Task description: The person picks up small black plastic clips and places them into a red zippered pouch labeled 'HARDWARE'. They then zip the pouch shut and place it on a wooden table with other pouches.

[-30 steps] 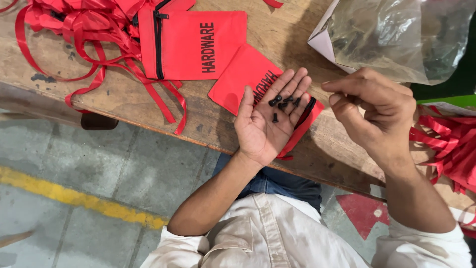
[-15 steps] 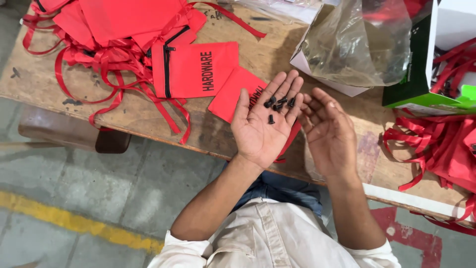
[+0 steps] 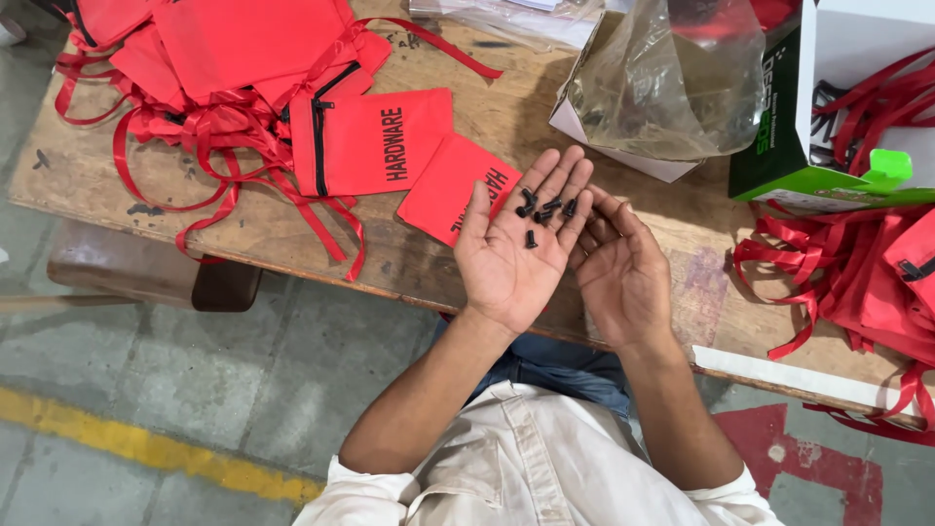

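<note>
My left hand (image 3: pixel 511 265) lies palm up over the front edge of the wooden table (image 3: pixel 497 107), with several small black screws (image 3: pixel 545 209) resting on its fingers and palm. Beside it my right hand (image 3: pixel 623 278) is also palm up and holds nothing, its fingertips touching the side of the left fingers. A small red fabric pouch (image 3: pixel 438 190) lies on the table partly under my left hand. To its left lies a larger red zip pouch (image 3: pixel 370 141).
A heap of red pouches and straps (image 3: pixel 214 68) fills the table's left. A crumpled clear plastic bag (image 3: pixel 672 83) sits in a white box (image 3: pixel 633 161). A green and white box (image 3: pixel 779 156) and more red straps (image 3: pixel 857 282) are at the right. A brown bench (image 3: pixel 146 273) stands below.
My right hand, pinched near the plastic bag a second ago, has come down beside the left hand and opened palm up. The left hand has kept the screws.
</note>
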